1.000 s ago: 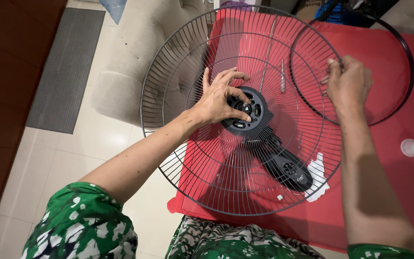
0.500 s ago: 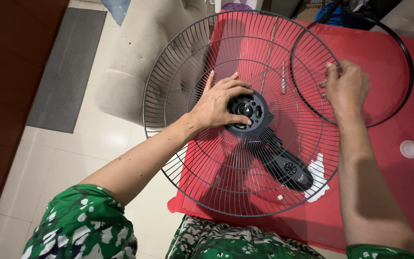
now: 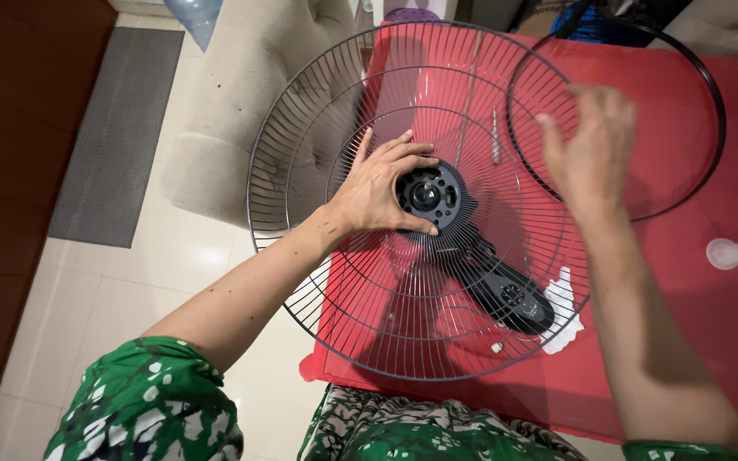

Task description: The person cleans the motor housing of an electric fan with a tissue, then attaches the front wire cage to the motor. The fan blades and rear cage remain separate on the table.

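Screwdriver (image 3: 495,137) and black ring (image 3: 711,102) lie behind wire fan guard (image 3: 301,145).

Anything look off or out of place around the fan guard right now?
Nothing looks damaged or spilled. The wire fan guard overhangs the left edge of the red table, steadied only by the left hand at the black hub. The right hand is open and blurred. A screwdriver lies loose under the wires.

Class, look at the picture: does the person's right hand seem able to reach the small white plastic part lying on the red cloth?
Probably yes. The right hand is open, raised above the wire fan guard, holding nothing. The white plastic part lies uncovered on the red cloth on that same side, with nothing between them.
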